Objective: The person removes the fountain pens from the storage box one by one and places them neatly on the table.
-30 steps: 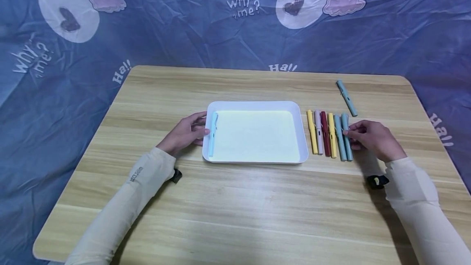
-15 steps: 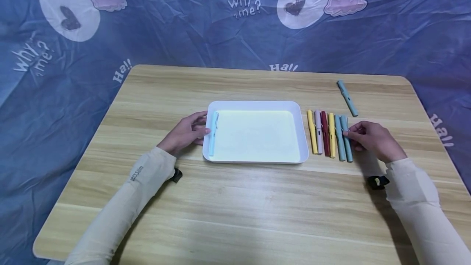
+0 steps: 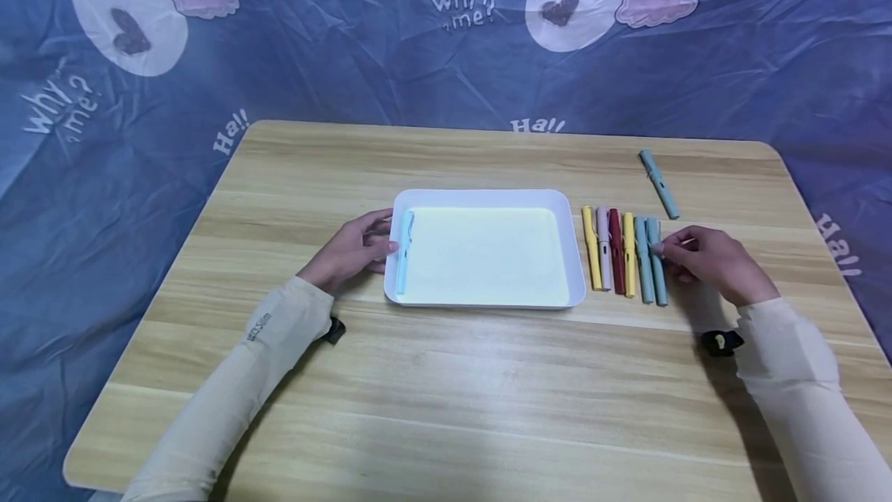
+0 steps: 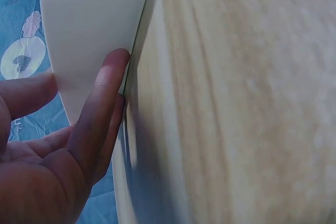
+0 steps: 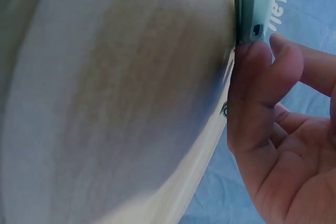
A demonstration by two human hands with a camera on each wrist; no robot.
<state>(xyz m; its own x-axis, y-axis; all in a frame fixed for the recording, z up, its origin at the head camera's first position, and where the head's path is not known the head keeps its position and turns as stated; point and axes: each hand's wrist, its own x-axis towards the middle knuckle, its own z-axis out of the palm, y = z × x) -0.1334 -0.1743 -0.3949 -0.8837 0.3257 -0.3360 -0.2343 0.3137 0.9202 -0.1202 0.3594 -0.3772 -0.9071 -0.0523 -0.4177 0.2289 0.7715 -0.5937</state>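
Note:
A white tray (image 3: 488,299) lies on the table with a light blue pen (image 3: 404,252) along its left inner wall. My left hand (image 3: 348,251) holds the tray's left side, thumb at the rim and fingers against the outer wall (image 4: 94,30), as the left wrist view shows. Right of the tray, several capped pens lie side by side: yellow, lilac, dark red (image 3: 616,252), yellow and two teal. My right hand (image 3: 711,258) has its fingertips at the side of the outermost teal pen (image 3: 656,273). In the right wrist view its fingers are loosely bent beside that teal pen (image 5: 257,3).
Another teal pen (image 3: 659,184) lies apart, slanted, behind the row near the table's back right. The wooden table (image 3: 453,401) has rounded corners. Behind it hangs a blue printed cloth (image 3: 348,45).
The outermost teal pen has slid slightly toward the person, closer to level with its neighbour. My right hand has since shifted a little to the right. The left hand stays on the tray.

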